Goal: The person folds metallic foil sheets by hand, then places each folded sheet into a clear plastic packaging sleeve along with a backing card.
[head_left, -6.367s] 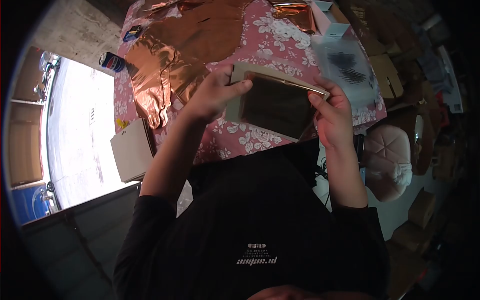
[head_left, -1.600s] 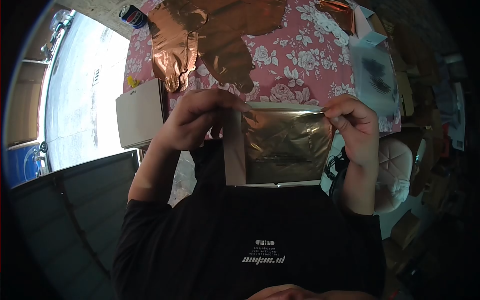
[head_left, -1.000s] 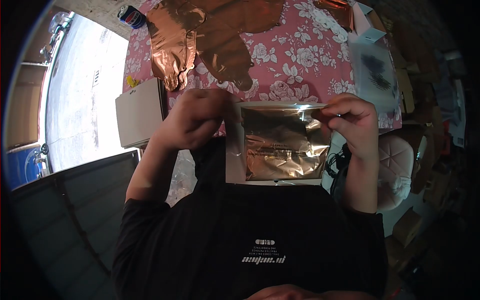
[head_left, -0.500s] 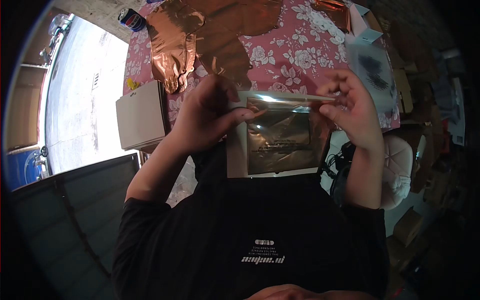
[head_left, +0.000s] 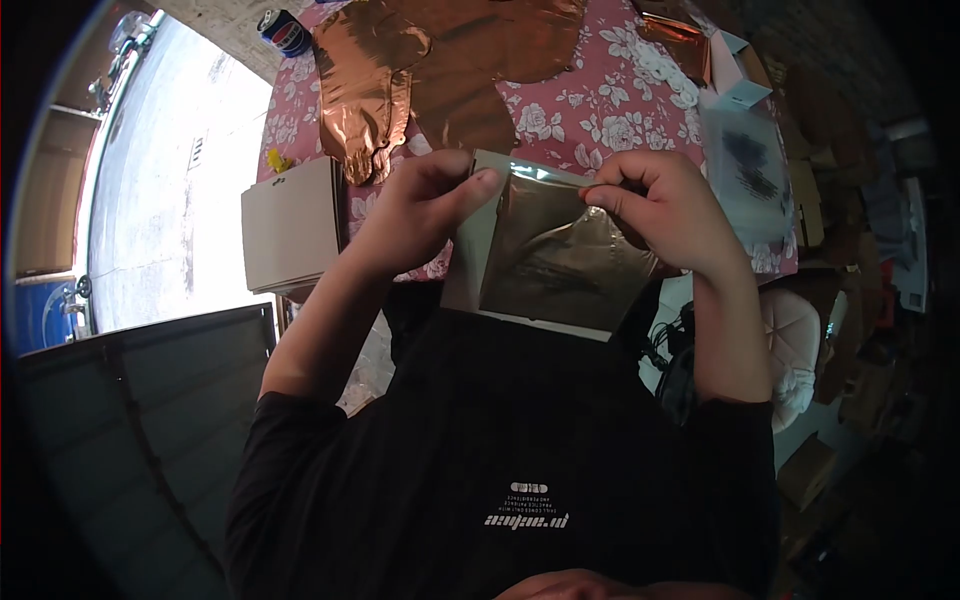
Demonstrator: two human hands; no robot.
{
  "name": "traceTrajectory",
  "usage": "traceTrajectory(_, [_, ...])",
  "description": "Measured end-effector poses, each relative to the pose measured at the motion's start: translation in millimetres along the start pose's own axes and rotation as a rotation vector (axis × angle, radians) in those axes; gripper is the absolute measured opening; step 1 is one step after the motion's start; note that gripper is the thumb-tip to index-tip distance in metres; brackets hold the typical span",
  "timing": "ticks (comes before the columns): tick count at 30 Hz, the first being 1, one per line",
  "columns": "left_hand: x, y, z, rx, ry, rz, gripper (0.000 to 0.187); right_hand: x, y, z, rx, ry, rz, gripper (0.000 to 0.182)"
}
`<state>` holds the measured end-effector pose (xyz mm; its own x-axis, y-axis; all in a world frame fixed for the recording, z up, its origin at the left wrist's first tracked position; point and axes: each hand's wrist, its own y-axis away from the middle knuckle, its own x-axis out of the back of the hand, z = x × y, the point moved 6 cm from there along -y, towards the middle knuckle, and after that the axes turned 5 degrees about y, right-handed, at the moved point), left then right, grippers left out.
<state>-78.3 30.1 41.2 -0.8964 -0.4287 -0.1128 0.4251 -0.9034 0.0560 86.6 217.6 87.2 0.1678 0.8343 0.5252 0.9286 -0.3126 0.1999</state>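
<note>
In front of my chest I hold a beige cardboard sheet (head_left: 463, 262) with a folded copper-coloured foil packet (head_left: 560, 260) lying against it. The packet's surface is shiny and creased, and looks like clear plastic over foil. My left hand (head_left: 432, 205) is closed on the upper left corner of the cardboard, thumb on its face. With thumb and fingers pinched together, my right hand (head_left: 645, 205) grips the packet's upper right edge. The cardboard behind the packet is mostly hidden.
On the flowered pink tablecloth (head_left: 615, 125) lie large copper foil balloons (head_left: 365, 95). A stack of cardboard sheets (head_left: 292, 228) is at the left, near a soda can (head_left: 283, 33). At the right are a clear plastic bag (head_left: 745, 165), an open box (head_left: 738, 75) and a cushioned stool (head_left: 795, 345).
My right hand has moved left and closed in a pinch on the packet's top edge. The cardboard and packet have tilted, and printed text seen before no longer shows clearly.
</note>
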Motion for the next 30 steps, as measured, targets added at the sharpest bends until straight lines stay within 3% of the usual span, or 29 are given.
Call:
traceTrajectory(6, [4.1,1.1,-7.2,-0.042,-0.074,0.050,0.037,-7.0,-3.6,12.2,0.030,-0.135,-0.075,0.011])
traceTrajectory(8, [23.2,10.0,0.9,-0.189,-0.399,0.245,0.034,-3.6,-3.2,14.4,0.025,-0.173,-0.104,0.010])
traceTrajectory(9, [27.2,23.9,13.6,-0.298,-0.451,0.345,0.027,2.9,-1.8,18.2,0.043,-0.211,0.023,0.009])
traceTrajectory(10, [39.2,45.9,22.3,-0.353,-0.721,0.332,0.022,9.5,-1.1,23.7,0.065,-0.247,0.149,0.008])
traceTrajectory(12, [55.0,104.1,11.5,-0.556,-0.971,0.428,0.029,15.2,-4.6,44.6,0.059,-0.367,0.255,0.009])
traceTrajectory(14, [70.9,162.8,-16.6,-0.609,-1.021,0.453,0.028,30.5,-11.6,72.7,0.024,-0.678,0.485,0.011])
traceTrajectory(15, [86.0,192.2,-54.0,-0.499,-0.952,0.486,0.025,35.4,-19.5,86.7,-0.006,-0.695,0.582,0.014])
traceTrajectory(18, [105.3,268.5,-152.8,-0.129,-0.950,0.698,0.016,52.0,-47.9,115.3,-0.034,-0.722,0.584,0.017])
traceTrajectory(21, [141.3,365.1,-314.8,0.378,-0.929,0.772,0.029,74.7,-97.0,128.1,-0.032,-0.557,0.642,0.020])
traceTrajectory(22, [145.1,362.7,-321.6,0.376,-0.924,0.779,0.029,86.5,-114.2,131.2,-0.031,-0.445,0.633,0.020])
traceTrajectory(23, [158.0,475.8,-338.4,0.395,-0.752,0.891,0.029,100.2,-136.3,135.2,-0.015,-0.404,0.641,0.021])
traceTrajectory(26, [192.9,403.0,-373.6,0.439,-0.180,1.184,0.032,147.4,-211.5,130.7,0.015,-0.382,0.749,0.024])
traceTrajectory(28, [219.2,408.7,-394.8,0.452,0.207,1.339,0.034,181.0,-262.5,109.8,0.032,-0.309,0.800,0.027])
traceTrajectory(30, [236.8,412.9,-417.1,0.457,0.603,1.468,0.036,218.8,-322.8,98.2,0.026,-0.260,0.663,0.029])
